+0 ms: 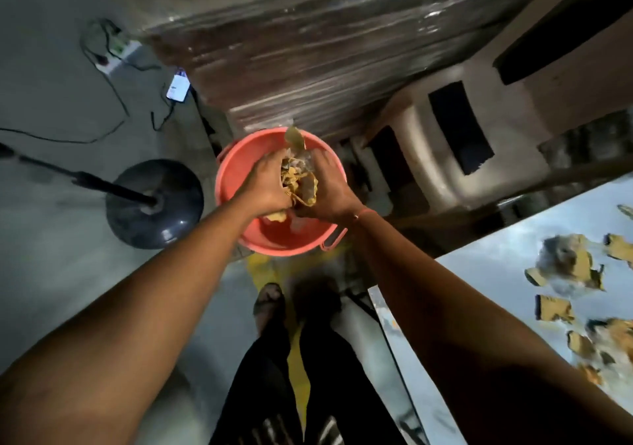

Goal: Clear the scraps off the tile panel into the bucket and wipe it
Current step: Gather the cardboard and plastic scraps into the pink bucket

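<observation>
I'm at the dumping step: my left hand and right hand cup a bundle of scraps between them, fingers curled round it, over the red bucket at frame centre. Next I should part my hands and let it fall; the bucket seems nearly empty. More scraps litter the tile panel at lower right, not yet wiped.

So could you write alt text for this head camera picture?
Both hands, left hand and right hand, hold a clump of scraps over a pink bucket on the floor. More scraps lie on the glossy tile panel at right.
</observation>
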The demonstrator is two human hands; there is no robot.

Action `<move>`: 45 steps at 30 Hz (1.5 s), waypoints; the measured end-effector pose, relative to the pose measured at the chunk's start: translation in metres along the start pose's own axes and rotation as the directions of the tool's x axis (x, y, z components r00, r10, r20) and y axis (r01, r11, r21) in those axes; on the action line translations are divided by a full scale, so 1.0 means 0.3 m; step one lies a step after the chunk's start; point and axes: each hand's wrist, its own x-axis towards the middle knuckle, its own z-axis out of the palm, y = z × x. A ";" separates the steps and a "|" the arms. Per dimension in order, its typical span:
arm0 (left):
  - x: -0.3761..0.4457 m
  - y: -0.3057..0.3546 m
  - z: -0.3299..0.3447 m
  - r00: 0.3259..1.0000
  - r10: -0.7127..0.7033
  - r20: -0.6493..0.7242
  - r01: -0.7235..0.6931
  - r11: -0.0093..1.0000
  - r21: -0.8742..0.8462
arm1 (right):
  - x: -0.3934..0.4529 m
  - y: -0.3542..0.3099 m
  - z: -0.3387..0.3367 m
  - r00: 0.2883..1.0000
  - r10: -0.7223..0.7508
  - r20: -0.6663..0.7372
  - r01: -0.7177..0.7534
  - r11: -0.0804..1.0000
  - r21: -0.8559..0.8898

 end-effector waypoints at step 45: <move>-0.357 0.557 0.095 0.715 0.682 0.156 -0.575 0.446 0.686 | -0.828 -0.086 -0.322 0.667 0.347 -0.659 -0.668 0.671 -0.323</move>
